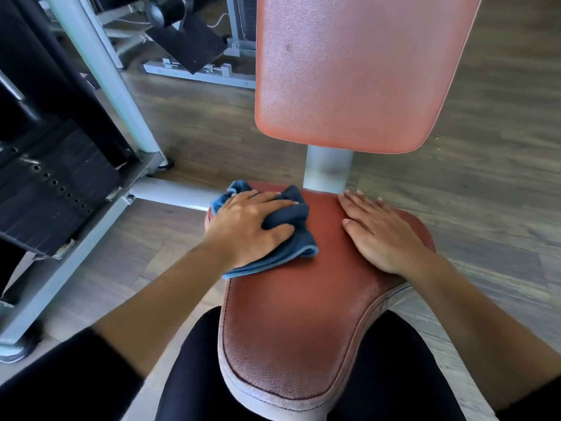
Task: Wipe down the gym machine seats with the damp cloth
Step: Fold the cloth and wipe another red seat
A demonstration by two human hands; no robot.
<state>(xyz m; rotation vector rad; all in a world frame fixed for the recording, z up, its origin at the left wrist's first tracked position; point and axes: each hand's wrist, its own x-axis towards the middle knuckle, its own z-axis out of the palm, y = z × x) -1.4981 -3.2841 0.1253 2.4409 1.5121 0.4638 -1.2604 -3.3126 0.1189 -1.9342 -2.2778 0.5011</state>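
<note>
A red-brown padded seat fills the lower middle of the head view, with its upright red backrest behind it on a grey post. A crumpled dark blue cloth lies on the seat's far left part. My left hand presses on the cloth, with the thumb and fingers curled round its folds. My right hand rests flat on the seat's far right side, fingers straight, holding nothing.
A grey machine frame with a black weight stack stands to the left. More grey and black equipment sits at the back. Wood-look floor surrounds the seat. My dark-clothed legs straddle the seat's near end.
</note>
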